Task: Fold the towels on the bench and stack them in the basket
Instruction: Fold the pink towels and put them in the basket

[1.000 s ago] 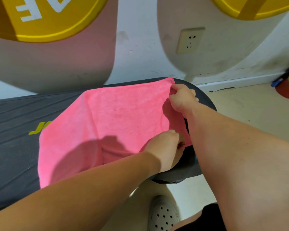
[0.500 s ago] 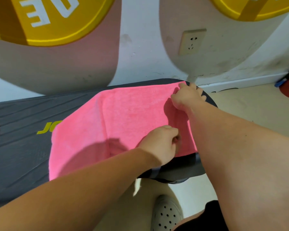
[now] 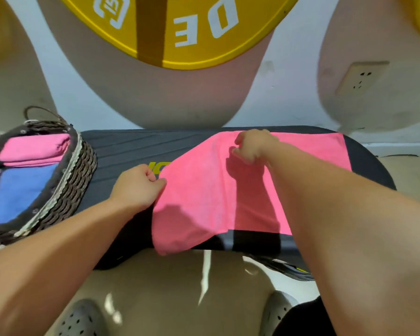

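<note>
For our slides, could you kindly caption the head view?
Left hand and right hand pinch a pink towel on the bench beside the basket.

One wide-angle camera, worn on the head, looks forward and steeply down, close above the desk (image 3: 131, 146). The left hand (image 3: 137, 185) and right hand (image 3: 252, 146) sit mid-frame. The wall (image 3: 289, 93) rises beyond them, the floor (image 3: 180, 287) lies nearer than them, and a basket (image 3: 75, 180) shows left of the left hand.
</note>
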